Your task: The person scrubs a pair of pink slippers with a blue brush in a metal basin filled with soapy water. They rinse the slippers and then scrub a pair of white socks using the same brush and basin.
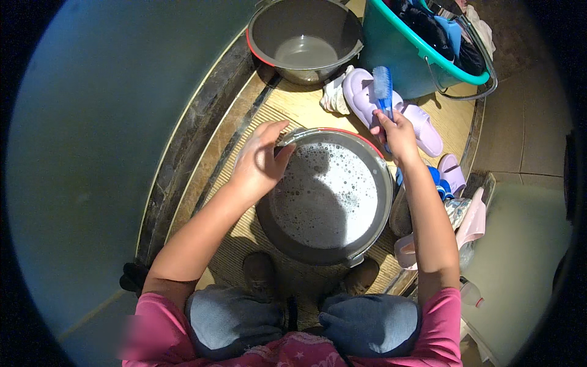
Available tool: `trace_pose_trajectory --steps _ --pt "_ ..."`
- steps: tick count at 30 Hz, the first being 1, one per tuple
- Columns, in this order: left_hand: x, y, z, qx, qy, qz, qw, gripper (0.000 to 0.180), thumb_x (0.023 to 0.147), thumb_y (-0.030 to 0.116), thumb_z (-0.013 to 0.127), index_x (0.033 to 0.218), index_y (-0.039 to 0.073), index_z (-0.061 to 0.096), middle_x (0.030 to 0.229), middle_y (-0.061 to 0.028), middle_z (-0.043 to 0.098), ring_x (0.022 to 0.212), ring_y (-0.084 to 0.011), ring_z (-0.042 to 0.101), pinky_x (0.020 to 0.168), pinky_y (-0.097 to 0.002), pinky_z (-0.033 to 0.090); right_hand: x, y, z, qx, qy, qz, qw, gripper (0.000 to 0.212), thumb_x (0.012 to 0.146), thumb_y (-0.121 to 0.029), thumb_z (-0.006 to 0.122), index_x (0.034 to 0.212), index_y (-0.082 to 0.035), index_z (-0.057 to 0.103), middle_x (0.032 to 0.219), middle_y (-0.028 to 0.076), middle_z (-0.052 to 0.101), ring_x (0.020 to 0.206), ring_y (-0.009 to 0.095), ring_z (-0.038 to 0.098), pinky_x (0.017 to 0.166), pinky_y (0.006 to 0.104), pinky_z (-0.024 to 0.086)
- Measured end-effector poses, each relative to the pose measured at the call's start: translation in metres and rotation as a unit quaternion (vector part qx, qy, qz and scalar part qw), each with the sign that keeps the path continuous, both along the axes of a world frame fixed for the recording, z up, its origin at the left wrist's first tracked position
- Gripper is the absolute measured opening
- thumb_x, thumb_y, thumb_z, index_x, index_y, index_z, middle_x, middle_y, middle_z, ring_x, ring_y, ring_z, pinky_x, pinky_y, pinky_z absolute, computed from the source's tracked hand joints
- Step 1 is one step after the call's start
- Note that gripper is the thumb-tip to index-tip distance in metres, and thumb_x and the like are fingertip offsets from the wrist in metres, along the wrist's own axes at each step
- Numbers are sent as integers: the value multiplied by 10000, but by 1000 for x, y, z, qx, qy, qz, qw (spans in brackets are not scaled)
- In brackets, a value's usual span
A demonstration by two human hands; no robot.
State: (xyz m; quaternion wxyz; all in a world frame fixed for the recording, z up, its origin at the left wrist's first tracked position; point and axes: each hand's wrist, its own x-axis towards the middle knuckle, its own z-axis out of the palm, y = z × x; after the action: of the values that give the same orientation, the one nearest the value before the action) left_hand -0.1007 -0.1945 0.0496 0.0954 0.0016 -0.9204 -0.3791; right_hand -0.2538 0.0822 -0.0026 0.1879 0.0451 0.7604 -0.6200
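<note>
In my right hand [398, 136] is a blue scrub brush [383, 85], its pale bristles pointing up and away from me. Below the brush lie lavender slippers [423, 129], and I cannot tell whether the hand touches them. My left hand [262, 160] hovers at the left rim of a dark grey bucket [266, 221], holding nothing, with fingers apart and curved. Foamy, soapy water [324, 196] fills much of this bucket, which stands between my feet and my hands. My shadow darkens part of the foam.
Beyond stands another grey bucket [258, 37] with shallow water. A teal bucket [391, 49] stuffed with clothes is at the far right. Along the right lie a pink slipper [472, 221], other footwear and a bottle [469, 292]. A raised ledge [183, 147] curves along the left.
</note>
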Motion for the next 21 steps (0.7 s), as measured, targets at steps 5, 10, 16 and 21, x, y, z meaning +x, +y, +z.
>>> trace_pose_trajectory --steps 5,10,16,21 --pt "0 22 23 258 -105 72 958 431 981 245 648 1279 -54 562 1154 -136 651 1086 -202 630 979 -318 500 55 -10 74 -2 87 11 996 170 995 -108 618 1051 37 686 995 72 633 594 66 535 557 224 448" --pt "0 58 25 523 -130 86 838 615 993 304 627 1429 -46 371 1298 -138 581 1153 -185 588 1023 -297 482 118 -10 160 -20 8 50 999 230 1028 -160 581 1166 -19 700 801 6 594 605 55 504 576 210 404" --pt "82 94 -6 797 -204 -80 563 717 1020 602 406 1464 40 393 1402 -120 537 1312 -233 507 1132 -415 375 178 -13 191 -213 -266 119 933 305 1065 -233 519 1289 -48 613 770 30 619 598 77 518 539 222 408" --pt "91 120 -7 874 -275 -49 397 837 931 766 368 1445 110 437 1356 -115 588 1249 -261 570 1092 -460 426 186 11 180 77 -31 283 956 280 1008 -133 600 1241 22 606 864 128 671 677 200 632 644 308 519"
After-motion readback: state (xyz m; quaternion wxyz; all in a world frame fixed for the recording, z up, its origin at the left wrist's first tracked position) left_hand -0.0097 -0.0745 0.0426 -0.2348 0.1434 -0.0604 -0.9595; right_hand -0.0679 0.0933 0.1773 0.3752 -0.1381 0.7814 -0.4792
